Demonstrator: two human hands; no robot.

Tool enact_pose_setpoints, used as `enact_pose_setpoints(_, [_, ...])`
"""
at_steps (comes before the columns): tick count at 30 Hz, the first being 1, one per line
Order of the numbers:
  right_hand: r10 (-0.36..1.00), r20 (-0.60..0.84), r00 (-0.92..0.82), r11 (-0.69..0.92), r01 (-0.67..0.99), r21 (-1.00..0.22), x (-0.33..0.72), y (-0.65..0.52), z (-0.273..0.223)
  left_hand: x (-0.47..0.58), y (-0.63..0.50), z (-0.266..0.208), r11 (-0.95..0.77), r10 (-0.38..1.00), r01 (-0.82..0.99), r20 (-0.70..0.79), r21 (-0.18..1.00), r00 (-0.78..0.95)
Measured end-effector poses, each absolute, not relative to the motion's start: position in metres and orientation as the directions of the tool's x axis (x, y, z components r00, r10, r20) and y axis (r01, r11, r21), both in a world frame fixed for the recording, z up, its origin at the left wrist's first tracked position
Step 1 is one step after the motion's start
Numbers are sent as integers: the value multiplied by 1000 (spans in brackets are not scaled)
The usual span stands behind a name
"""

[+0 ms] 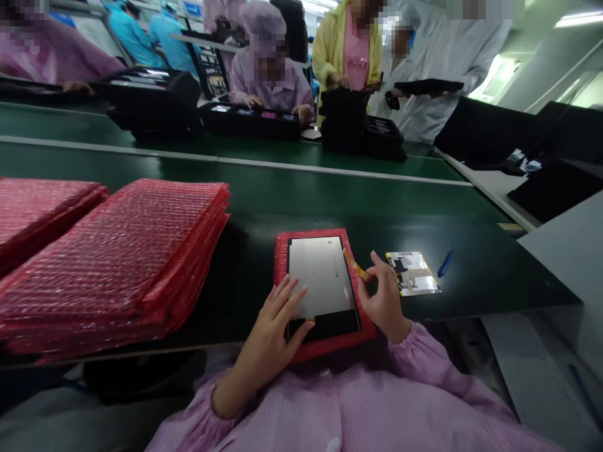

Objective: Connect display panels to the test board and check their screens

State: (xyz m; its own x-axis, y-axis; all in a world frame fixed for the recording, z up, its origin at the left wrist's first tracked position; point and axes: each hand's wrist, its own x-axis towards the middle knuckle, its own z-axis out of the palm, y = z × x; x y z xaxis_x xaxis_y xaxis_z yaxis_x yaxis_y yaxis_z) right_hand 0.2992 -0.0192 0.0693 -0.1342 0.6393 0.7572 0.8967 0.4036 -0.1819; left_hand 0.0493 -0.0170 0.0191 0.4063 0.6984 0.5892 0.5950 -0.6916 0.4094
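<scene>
A tablet-sized display panel (320, 270) with a silvery back and a black lower strip lies on a red bubble-wrap sheet (281, 251) at the table's near edge. My left hand (276, 320) rests over its lower left side, fingers stretched out and apart. At the panel's right side, my right hand (384, 298) pinches an orange-yellow flex cable (357, 266) between thumb and forefinger. The cable's far end reaches the panel's right edge; whether it is attached there I cannot tell. Right of that hand lies a silvery battery-like part (417, 273) with yellow edges.
Large stacks of red bubble-wrap bags (127, 251) cover the left of the dark table. A small blue tool (445, 264) lies at right. Beyond a green conveyor belt (292, 185), several people handle black trays (254, 119). A white partition (565, 251) borders the right.
</scene>
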Motion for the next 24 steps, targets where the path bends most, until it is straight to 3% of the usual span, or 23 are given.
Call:
enact_pose_setpoints(4, [605, 767, -213, 485, 863, -143, 289, -37, 70, 60, -15, 35, -719, 679, 537, 611, 441, 408])
enact_pose_setpoints(7, [610, 749, -258, 510, 851, -122, 284, -46, 73, 65, -18, 49, -618, 773, 387, 441, 684, 456])
enact_pose_setpoints(9, [638, 712, -292, 516, 849, -115, 281, -48, 74, 69, -22, 57, -317, 806, 204, 150, 926, 573])
enact_pose_setpoints(10, [661, 680, -317, 522, 845, -113, 279, -48, 74, 71, -24, 59, -102, 764, 106, 10, 989, 645])
enact_pose_setpoints(12, [709, 596, -377, 534, 839, -103, 275, -46, 70, 75, -27, 61, 287, 667, -32, -176, 957, 724])
enact_pose_setpoints(14, [746, 512, -426, 538, 838, -88, 271, -44, 64, 78, -27, 60, 471, 657, -88, -282, 878, 699])
enact_pose_setpoints(18, [772, 427, -471, 551, 831, -80, 265, -43, 55, 77, -22, 56, 452, 708, 2, -360, 892, 607])
enact_pose_setpoints(24, [763, 444, -470, 566, 818, -106, 267, -45, 49, 72, -16, 53, 377, 655, 111, -349, 919, 670])
